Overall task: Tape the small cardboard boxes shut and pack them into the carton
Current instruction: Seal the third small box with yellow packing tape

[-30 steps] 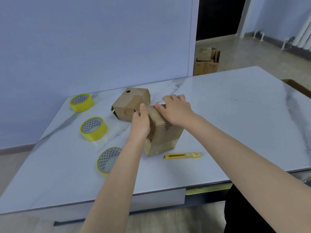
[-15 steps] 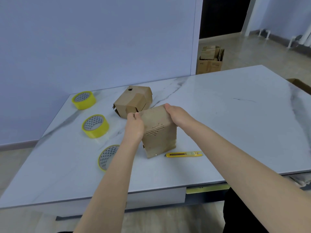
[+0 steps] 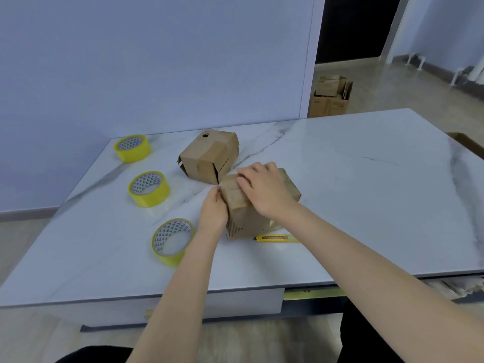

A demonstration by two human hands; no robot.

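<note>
A small brown cardboard box stands on the white marble table in front of me. My right hand lies over its top with fingers bent across the flaps. My left hand grips the box's left side, thumb at the top edge. A second small box with tape patches lies tilted just behind. The carton's brown corner shows past the table's right edge.
Three yellow tape rolls line the left side: far, middle, near. A yellow utility knife lies right beside the held box's near side. Cardboard boxes sit on the floor beyond the table.
The box was tipped up toward me half a second ago; now it sits flatter on the table, with my right hand moved from its far edge onto its top.
</note>
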